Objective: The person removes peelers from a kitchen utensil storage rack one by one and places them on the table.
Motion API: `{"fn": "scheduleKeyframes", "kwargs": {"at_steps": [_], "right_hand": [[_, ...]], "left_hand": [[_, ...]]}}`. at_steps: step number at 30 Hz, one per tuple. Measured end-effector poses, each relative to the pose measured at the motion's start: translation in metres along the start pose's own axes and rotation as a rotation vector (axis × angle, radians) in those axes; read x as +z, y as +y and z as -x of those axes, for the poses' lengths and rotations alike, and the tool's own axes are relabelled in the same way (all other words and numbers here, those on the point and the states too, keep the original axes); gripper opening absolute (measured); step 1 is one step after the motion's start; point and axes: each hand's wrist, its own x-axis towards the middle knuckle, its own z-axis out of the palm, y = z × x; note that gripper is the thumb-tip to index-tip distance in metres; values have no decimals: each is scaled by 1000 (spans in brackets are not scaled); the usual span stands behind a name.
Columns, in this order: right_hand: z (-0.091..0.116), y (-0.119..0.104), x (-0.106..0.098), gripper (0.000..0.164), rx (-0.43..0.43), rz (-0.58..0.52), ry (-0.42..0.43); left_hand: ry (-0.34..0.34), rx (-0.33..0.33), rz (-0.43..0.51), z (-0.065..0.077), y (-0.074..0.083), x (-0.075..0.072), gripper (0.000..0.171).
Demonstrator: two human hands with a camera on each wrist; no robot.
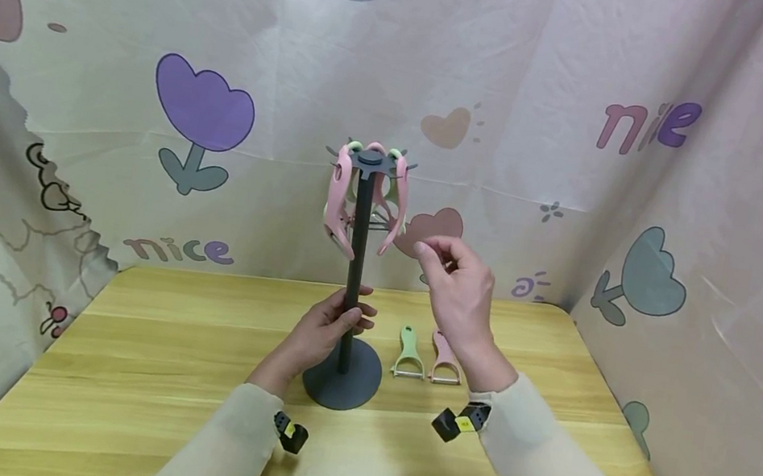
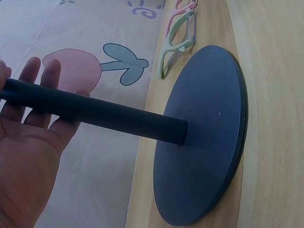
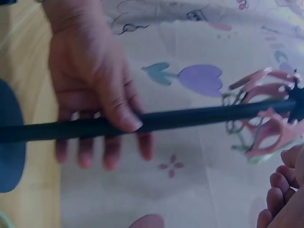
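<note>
A dark stand (image 1: 357, 267) with a round base (image 1: 349, 384) is upright on the table, topped by a ring of hooks. Several pink and light green Y-shaped peelers (image 1: 336, 195) hang from the hooks, partly hiding one another. My left hand (image 1: 325, 328) holds the pole low down, thumb in front and fingers behind, also seen in the left wrist view. To the right of the hanging peelers, my right hand (image 1: 458, 285) is in the air, fingers loosely curled around nothing visible. On the table lie a green peeler (image 1: 407, 347) and a pink peeler (image 1: 442, 352), the latter partly behind my right wrist.
The wooden table (image 1: 187, 373) reaches back to a patterned cloth (image 1: 299, 96), which also hangs along both sides. Small black cameras are strapped to both wrists. The two loose peelers lie right of the stand's base.
</note>
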Motion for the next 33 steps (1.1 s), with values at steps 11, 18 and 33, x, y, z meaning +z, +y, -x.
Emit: {"fn": "scheduleKeyframes", "kwargs": {"at_steps": [11, 18, 33], "right_hand": [[-24, -27, 6, 35, -12, -90, -98], [-32, -33, 10, 36, 15, -104, -143], [-36, -33, 10, 26, 28, -211, -136]], "left_hand": [[-5, -4, 4, 1, 1, 0, 37], [-9, -8, 15, 1, 0, 0, 37], [0, -11, 0, 0, -1, -1, 37]]}}
